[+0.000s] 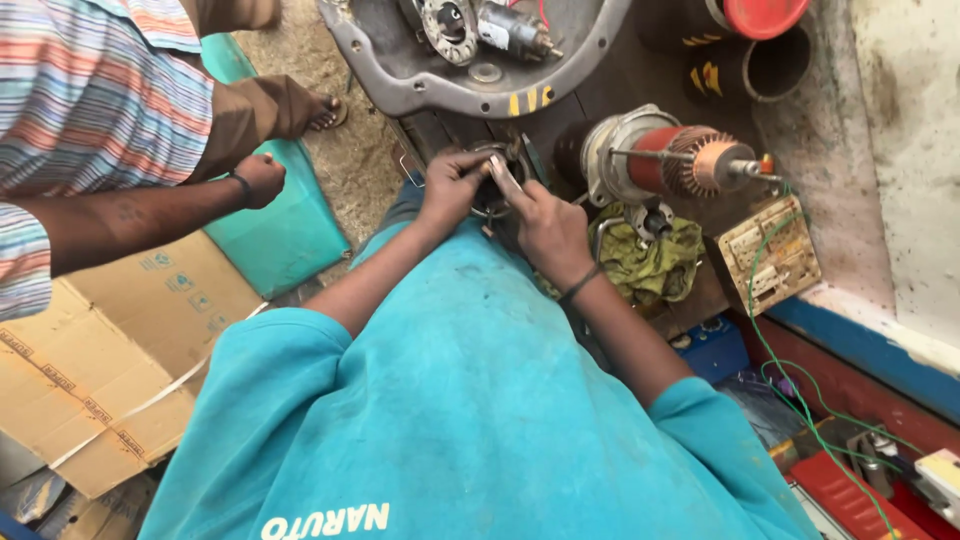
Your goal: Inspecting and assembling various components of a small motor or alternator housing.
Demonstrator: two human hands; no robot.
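Note:
My left hand [450, 185] and my right hand [545, 225] meet over a small round metal motor part [493, 190] on the dark wooden bench. Both hands grip it, the left from the left side, the right from the right with a finger stretched across its top. Most of the part is hidden by my fingers. My teal shirt fills the lower half of the view. Just right of my hands lies a motor armature [685, 160] with a copper commutator and a grey end plate.
A co-worker in a striped shirt stands at left, one fist [260, 178] near a teal cushion [285, 235]. A grey round housing [400, 85] lies beyond my hands. Also here: a green rag [650, 262], a terminal board [772, 252] with green wire, and a cardboard box [110, 370].

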